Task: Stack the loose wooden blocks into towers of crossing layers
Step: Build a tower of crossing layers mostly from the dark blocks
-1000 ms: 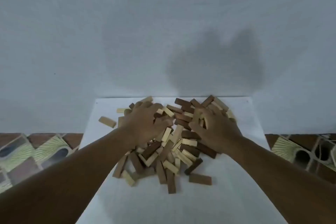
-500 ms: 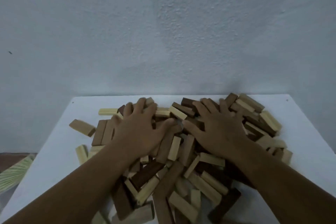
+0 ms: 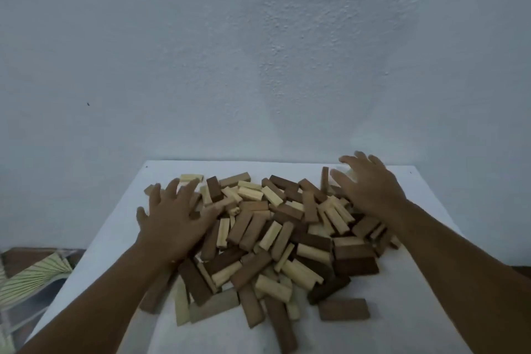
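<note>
Pale textured wall point(image 3: 258, 52), patterned floor point(image 3: 31, 276)

One heap of wooden blocks point(image 3: 267, 241), dozens in pale, mid-brown and dark wood, too many overlapping to count exactly. Two hands: left hand point(image 3: 172, 217), right hand point(image 3: 370, 188). One tabletop point(image 3: 408, 333).

A white worktop point(image 3: 416, 333) stands against a pale, rough wall point(image 3: 258, 52). Patterned floor tiles point(image 3: 31, 276) show at the near left.

Sprawling block pile point(image 3: 267, 241) choking mid-table point(image 3: 402, 325); bare white strips open along near and right edges, wall point(image 3: 258, 66) closing off the back.
</note>
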### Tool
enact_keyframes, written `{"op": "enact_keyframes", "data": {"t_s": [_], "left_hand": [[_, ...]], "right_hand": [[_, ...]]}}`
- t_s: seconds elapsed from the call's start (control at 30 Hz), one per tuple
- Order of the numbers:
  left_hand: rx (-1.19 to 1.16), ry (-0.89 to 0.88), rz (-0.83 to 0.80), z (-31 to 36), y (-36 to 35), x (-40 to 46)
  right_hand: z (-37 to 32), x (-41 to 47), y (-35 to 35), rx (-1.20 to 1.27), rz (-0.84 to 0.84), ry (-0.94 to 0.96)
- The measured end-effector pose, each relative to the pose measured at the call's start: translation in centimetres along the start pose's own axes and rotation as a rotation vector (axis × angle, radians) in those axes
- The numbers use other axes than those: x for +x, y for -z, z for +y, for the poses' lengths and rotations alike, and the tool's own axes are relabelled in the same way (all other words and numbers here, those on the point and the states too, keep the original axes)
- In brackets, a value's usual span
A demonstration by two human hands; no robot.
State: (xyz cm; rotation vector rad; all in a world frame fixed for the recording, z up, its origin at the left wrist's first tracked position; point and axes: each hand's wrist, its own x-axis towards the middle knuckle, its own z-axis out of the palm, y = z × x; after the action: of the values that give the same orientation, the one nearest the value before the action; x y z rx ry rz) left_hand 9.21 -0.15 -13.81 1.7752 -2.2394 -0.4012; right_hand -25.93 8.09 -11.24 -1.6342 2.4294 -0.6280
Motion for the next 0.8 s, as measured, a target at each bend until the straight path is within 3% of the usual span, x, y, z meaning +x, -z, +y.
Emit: {"op": "enact_keyframes", "data": {"t_s": [0.1, 0.27, 0.37, 0.43, 0.47, 0.53, 0.6, 0.7, 0.8], "left_hand": [[0.032, -0.054, -0.037, -0.1, -1.5, -1.1], [-0.088, -0.087, 0.056, 0.3, -2.0, -1.5], [-0.467, 0.038, 0.099, 0.5, -1.3, -2.1], [-0.768, 0.138, 0.149, 0.3, 0.0, -3.2], [-0.785, 0.109, 0.191, 0.1, 0.7, -4.0], [-0.684, -0.016, 0.227, -0.8, 1.7, -6.0], [-0.518, -0.146, 0.154, -2.0, 1.5, -7.9], [-0.277, -0.223, 0.026, -3.8, -0.8, -9.7], [-0.268, -0.218, 0.066, -4.2, -1.6, -10.2]], "right_hand": [[3.3, 1.0, -1.8, -0.171, -0.175, -0.073], [1.5, -0.4, -3.4, 0.012, -0.102, 0.065], [-0.1, -1.5, -4.8, 0.110, -0.132, 0.081], [-1.1, -2.3, -4.7, 0.309, -0.134, 0.057], [-1.6, -2.8, -4.1, 0.430, -0.123, 0.029], [-1.7, -4.4, -2.6, 0.560, -0.082, 0.015], [-0.8, -6.9, -1.6, 0.519, -0.071, -0.002], [1.1, -11.0, -2.4, 0.180, -0.078, -0.013], [1.0, -13.1, -3.9, 0.029, -0.059, 0.018]]}}
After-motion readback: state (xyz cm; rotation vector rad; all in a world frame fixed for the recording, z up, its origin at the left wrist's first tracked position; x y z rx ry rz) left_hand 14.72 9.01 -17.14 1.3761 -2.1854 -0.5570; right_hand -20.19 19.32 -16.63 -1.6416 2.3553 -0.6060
